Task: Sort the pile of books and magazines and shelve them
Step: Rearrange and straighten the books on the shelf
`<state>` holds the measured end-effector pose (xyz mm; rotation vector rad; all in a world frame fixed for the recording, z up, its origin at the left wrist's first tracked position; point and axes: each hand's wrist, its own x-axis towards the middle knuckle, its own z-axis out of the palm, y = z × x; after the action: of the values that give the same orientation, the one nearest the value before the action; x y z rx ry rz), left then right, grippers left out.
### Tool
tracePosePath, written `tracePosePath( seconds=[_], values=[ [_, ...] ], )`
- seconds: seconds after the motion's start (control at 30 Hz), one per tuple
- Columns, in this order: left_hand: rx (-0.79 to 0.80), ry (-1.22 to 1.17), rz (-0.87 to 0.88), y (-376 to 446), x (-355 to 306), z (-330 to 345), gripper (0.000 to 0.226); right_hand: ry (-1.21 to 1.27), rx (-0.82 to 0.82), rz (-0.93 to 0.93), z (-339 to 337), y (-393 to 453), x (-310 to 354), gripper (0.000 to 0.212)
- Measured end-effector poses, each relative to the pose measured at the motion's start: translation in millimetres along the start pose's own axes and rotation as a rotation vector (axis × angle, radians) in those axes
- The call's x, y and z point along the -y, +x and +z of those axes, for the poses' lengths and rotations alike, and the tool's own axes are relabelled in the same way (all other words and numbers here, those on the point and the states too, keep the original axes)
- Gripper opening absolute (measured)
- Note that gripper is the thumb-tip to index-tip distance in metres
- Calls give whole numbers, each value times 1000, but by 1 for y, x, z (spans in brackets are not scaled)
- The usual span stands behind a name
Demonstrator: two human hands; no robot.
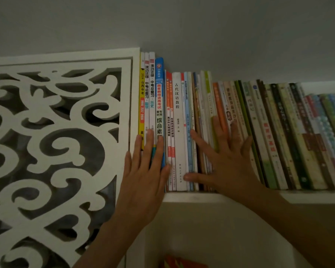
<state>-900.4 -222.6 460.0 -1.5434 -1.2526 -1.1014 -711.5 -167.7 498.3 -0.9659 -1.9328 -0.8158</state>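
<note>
Left hand: flat, fingers straight, pressing tall spines at the row's left end
Right hand: spread flat against mid-row spines, gripping nothing
Books: upright on shelf
Panel: carved, left of books

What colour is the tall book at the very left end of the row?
Yellow, on the tall book in the head view.

left grip | right grip | bare forearms (no sleeves)
</note>
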Motion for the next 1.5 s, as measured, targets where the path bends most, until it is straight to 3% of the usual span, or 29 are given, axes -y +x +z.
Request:
tracePosePath(
  seconds=[0.17,0.3,0.4,0.63,0.77,0.87,0.97,1.13,1.4,1.5],
  values=[
    [-38,30,-57,-1,-15,-4,56,6,45,-54,-14,-7,-6,87],
    [-20,151,124,7,-45,-4,60,-115,23,-122,-43,-15,-55,91],
    [48,224,200,20,-58,6,72,-169,102,-101,-45,-18,-98,93],
    [58,356,232,30,-51,15,77,-230,1,-129,-19,-12,-100,98],
    [63,349,195,28,-54,13,78,-157,-55,-123,-18,-14,-96,96],
    [34,201,161,31,-84,15,77,-141,6,-177,-32,-15,-104,90],
    [31,137,240,41,-121,30,74,-186,-39,-259,-52,-28,-142,84],
    [102,224,289,59,-149,56,80,-97,104,-177,-54,-52,-219,86],
    [120,316,279,67,-127,64,92,-58,14,-169,-30,-48,-211,88],
    [87,181,146,66,-150,62,99,-82,6,-168,-32,-50,-207,90]
  ],
)
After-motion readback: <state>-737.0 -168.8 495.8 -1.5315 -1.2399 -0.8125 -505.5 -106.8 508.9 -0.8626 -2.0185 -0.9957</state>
